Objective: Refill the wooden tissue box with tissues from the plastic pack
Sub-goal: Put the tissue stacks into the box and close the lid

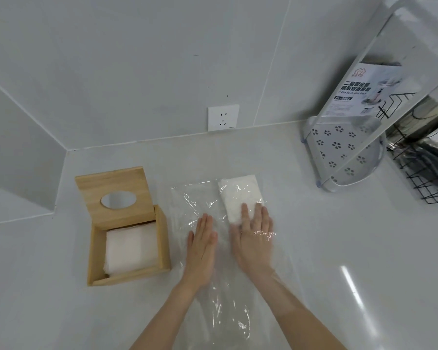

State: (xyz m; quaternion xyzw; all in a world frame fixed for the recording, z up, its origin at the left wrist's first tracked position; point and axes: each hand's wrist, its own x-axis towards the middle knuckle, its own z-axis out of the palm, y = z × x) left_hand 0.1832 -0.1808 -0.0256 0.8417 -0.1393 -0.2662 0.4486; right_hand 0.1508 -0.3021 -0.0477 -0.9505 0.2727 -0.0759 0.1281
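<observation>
The wooden tissue box stands open at the left of the white counter, its lid with an oval hole tipped up at the back. A stack of white tissues lies inside it. To its right a clear plastic pack lies flat, with a small stack of tissues in its far right corner. My left hand rests flat on the plastic with fingers together. My right hand lies flat, apparently inside the plastic, its fingertips touching the near edge of that stack.
A white wall socket sits behind the counter. At the right stand a white perforated corner rack wrapped in plastic with a printed label, and a black wire basket. The walls meet in a corner at the back left.
</observation>
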